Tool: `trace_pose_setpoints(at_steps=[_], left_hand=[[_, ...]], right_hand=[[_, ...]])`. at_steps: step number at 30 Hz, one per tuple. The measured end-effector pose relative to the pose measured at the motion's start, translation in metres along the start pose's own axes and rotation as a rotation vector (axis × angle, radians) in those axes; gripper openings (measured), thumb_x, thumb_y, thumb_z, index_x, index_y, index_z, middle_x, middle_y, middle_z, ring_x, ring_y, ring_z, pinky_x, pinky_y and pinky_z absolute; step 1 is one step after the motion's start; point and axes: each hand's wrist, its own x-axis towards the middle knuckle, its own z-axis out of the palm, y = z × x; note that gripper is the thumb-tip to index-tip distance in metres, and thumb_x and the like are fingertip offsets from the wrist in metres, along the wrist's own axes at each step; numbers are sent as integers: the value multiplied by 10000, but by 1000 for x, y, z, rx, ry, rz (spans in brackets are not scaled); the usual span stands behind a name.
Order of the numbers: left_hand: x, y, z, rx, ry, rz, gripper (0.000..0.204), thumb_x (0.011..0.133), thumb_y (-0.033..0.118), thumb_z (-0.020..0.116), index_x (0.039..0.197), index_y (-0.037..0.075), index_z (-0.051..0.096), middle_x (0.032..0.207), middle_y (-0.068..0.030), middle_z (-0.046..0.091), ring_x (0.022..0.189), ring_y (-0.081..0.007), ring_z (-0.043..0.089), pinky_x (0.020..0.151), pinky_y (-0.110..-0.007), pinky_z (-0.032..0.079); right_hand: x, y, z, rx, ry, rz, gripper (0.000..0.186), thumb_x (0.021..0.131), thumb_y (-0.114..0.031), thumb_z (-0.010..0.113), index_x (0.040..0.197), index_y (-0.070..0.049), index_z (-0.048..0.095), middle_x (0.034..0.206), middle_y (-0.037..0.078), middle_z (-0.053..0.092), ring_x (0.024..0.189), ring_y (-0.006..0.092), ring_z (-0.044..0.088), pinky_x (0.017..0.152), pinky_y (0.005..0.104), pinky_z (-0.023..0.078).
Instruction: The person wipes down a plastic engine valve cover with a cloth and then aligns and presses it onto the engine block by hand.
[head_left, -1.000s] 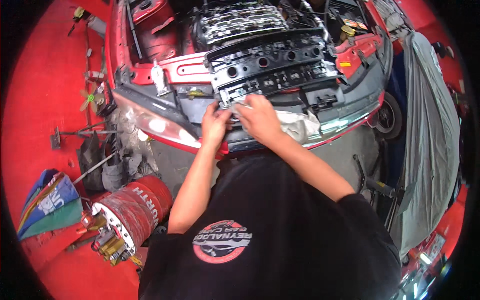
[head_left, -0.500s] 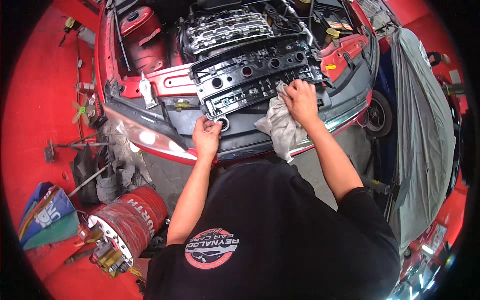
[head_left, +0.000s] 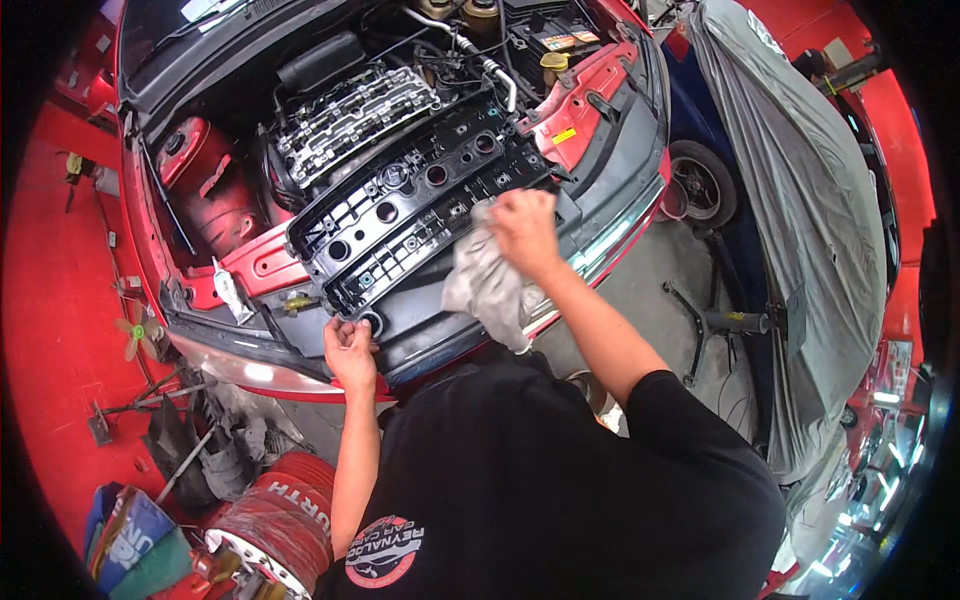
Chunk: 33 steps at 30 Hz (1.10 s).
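Note:
A black valve cover [head_left: 420,195] lies slanted across the front of a red car's engine bay, ahead of the uncovered silver cylinder head [head_left: 350,130]. My left hand [head_left: 348,350] is closed on the cover's near left end, beside a round metal ring-like part [head_left: 370,322]. My right hand [head_left: 525,230] grips a crumpled pale grey rag [head_left: 485,290] at the cover's near right edge; the rag hangs down toward the bumper, and the fingers are slightly blurred. A white tube [head_left: 230,290] lies on the front panel to the left.
A grey covered vehicle [head_left: 790,230] stands at right, with a wheel [head_left: 700,185] and a jack [head_left: 735,322] beside it. At lower left are a red drum [head_left: 270,500], rods and folded coloured sheets [head_left: 130,540]. A small fan [head_left: 140,335] is at left.
My right hand moved from beside my left hand rightward along the cover with the rag. My left hand stays at the cover's left end. The view has shifted, showing more of the car.

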Motion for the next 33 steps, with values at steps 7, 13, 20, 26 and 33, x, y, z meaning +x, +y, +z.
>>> trace_pose_setpoints(at_steps=[7, 13, 20, 26, 33], left_hand=[[2, -3, -5, 39, 13, -2, 488, 894, 72, 707, 1289, -82, 465, 936, -105, 627, 660, -122, 615, 476, -255, 508], [0, 4, -2, 18, -17, -28, 498, 881, 70, 723, 1282, -80, 467, 961, -96, 606, 708, -113, 618, 476, -244, 513], [4, -5, -16, -24, -73, -36, 578, 893, 88, 724, 1357, -80, 424, 1035, -116, 601, 810, -149, 644, 555, -282, 581], [0, -13, -22, -248, -125, -48, 574, 914, 89, 699, 1384, -65, 407, 1102, -162, 622, 832, -162, 651, 599, -309, 603], [3, 32, -29, 154, 242, 195, 377, 929, 113, 681, 1262, -26, 571, 919, -75, 683, 791, -136, 627, 749, -288, 516]], right_hand=[[11, 85, -28, -135, 70, 208, 191, 833, -276, 747, 892, -99, 709, 928, 50, 608, 941, 261, 573, 897, 453, 365], [8, 74, -20, -172, 136, 436, 204, 843, -264, 738, 957, -95, 740, 946, 73, 626, 958, 277, 586, 903, 458, 375], [17, -39, -52, 275, -98, 163, 251, 869, -245, 714, 855, -7, 635, 884, 155, 558, 817, 371, 543, 759, 457, 425], [-16, -125, -50, 678, -7, 263, 179, 847, -46, 738, 985, 19, 643, 1009, 147, 584, 833, 314, 606, 725, 364, 504], [-83, -94, 11, 157, -485, 43, 539, 944, -404, 604, 1263, 28, 564, 1488, 176, 419, 1434, 362, 325, 1183, 584, 178]])
